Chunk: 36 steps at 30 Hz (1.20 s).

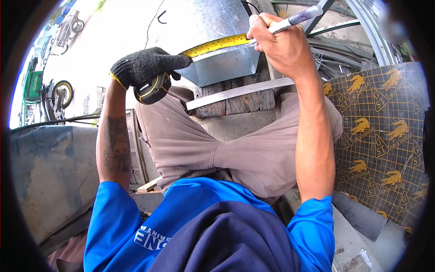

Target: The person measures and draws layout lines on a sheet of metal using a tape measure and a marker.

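Note:
My left hand (147, 68), in a dark knitted glove, is closed round a black and yellow tape measure (154, 89). Its yellow blade (215, 45) runs to the right along the bent edge of a shiny metal sheet (222, 67). Bare, my right hand (281, 43) grips a white marker (297, 19), with its fingers at the blade's right end. The marker's writing tip is mostly hidden by those fingers. The sheet's folded front flap rests at a dark, weathered wooden block (235, 102) between my knees. Across that block lies a pale flat strip (240, 92).
Metal profiles (340, 50) are piled at the upper right. A board with printed crocodile logos (380, 131) stands to the right. A grey-blue panel (59, 167) is at the left. Motorbikes (61, 93) stand beyond, at the upper left.

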Each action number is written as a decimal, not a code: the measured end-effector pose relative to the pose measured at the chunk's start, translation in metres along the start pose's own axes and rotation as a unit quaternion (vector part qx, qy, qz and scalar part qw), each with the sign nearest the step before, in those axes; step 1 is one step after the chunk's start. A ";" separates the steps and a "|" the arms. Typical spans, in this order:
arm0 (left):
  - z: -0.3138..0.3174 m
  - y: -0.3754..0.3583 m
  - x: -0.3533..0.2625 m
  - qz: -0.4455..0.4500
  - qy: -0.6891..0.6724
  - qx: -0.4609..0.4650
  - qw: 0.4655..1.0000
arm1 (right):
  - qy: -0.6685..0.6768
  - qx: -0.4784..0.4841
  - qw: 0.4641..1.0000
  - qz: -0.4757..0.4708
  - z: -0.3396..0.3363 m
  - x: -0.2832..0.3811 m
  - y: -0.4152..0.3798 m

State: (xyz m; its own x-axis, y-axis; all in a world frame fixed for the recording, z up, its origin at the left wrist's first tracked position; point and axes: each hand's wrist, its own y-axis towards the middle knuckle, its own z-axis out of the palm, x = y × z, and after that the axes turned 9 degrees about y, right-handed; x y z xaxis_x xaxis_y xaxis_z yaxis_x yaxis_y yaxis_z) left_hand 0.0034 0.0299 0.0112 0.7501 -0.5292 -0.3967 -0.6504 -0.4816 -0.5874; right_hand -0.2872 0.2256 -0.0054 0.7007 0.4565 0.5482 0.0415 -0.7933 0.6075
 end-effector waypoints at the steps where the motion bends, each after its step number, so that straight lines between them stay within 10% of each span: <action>1: 0.000 0.001 0.002 0.009 0.006 -0.002 1.000 | 0.009 0.001 1.000 0.009 0.000 0.002 0.001; 12: -0.003 -0.015 -0.025 0.070 0.032 -0.012 0.997 | 0.026 -0.005 1.000 0.014 0.000 0.003 -0.001; 14: -0.004 -0.020 -0.034 -0.002 0.027 -0.023 0.999 | 0.145 -0.032 0.969 0.196 -0.001 0.007 -0.002; 19: -0.007 -0.025 -0.038 0.006 0.012 -0.023 1.000 | 0.194 -0.098 0.953 0.211 -0.003 0.019 0.003; 33: -0.003 -0.018 -0.039 -0.017 -0.003 0.008 1.000 | 0.264 -0.094 0.959 0.042 0.070 0.035 0.039; 36: -0.008 -0.014 -0.024 0.112 -0.002 0.020 0.993 | 0.282 -0.084 0.954 0.066 0.078 0.032 0.035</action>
State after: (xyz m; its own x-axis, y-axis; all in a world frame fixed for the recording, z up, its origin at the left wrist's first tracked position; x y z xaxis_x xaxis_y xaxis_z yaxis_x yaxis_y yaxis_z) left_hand -0.0067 0.0437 0.0347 0.5872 -0.6178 -0.5230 -0.7960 -0.3235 -0.5116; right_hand -0.2077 0.1812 -0.0118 0.1962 0.5382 0.8197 -0.1677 -0.8052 0.5688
